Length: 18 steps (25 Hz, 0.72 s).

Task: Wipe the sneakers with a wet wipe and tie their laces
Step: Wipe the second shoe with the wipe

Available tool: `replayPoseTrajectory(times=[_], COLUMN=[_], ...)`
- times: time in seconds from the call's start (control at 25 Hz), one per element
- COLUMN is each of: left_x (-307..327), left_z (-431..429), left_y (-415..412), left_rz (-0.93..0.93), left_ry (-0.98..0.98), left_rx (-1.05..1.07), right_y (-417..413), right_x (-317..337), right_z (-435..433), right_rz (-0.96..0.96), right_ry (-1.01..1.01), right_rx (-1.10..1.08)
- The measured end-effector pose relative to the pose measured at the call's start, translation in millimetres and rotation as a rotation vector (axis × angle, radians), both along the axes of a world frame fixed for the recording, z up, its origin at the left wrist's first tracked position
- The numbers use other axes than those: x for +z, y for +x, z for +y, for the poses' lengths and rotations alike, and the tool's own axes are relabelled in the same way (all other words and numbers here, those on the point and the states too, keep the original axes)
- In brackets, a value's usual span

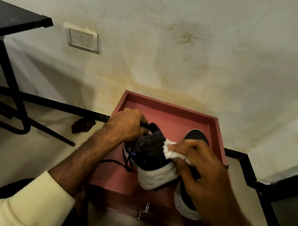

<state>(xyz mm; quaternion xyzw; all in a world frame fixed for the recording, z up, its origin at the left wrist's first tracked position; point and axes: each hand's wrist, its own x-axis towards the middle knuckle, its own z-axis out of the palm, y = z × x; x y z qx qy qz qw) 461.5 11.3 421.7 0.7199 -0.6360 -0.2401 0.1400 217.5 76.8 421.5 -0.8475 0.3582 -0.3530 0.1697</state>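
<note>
Held sneaker (150,154) is up over the red tray (172,106), tilted, white sole edge toward the camera, dark upper facing up; looks light, soft fabric upper that will dent under pressure, stiffer rubbery sole, so best taken at the sole rim or the firm opening edge rather than the loose cloth; left hand (129,125) has it at the far end, fingers curled tight round the dark edge there, cannot tell if that is collar or tongue; right hand (205,175) is pressed to the near right side of the upper, fingers (177,147) bent and pinching the crumpled white wet wipe (170,151) against the fabric; wipe is limp, damp-looking, bunches easily, needs a firm pinch to stop it slipping out; laces (127,163) hang loose and untied off the left side of the shoe, thin, floppy, one strand trailing onto the tray; second sneaker (196,137) lies flat in the tray just right of the held one, toe away, partly hidden under the right hand; judging by this, wiping in progress, tying not yet done.
</note>
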Motion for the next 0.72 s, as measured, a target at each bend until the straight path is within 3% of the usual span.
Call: replayPoseTrajectory(times=[0.08,0.36,0.56,0.72], left_x=[-1,-4,1,1], left_z=[1,4,7,7], left_y=[0,-23,-25,-24], left_rz=[-0.029,-0.091,-0.121,-0.079], left_ry=[-0.007,0.025,-0.037,-0.035], left_rx=[-0.001,-0.020,-0.028,-0.033], right_y=[8,35,26,15], right_x=[-2,-3,1,5], right_z=[11,17,8,2], right_rz=[0.021,0.278,0.030,-0.040], right_ry=[-0.046,-0.288,-0.027,0.012], right_rx=[0.105,0.140,-0.068,-0.206])
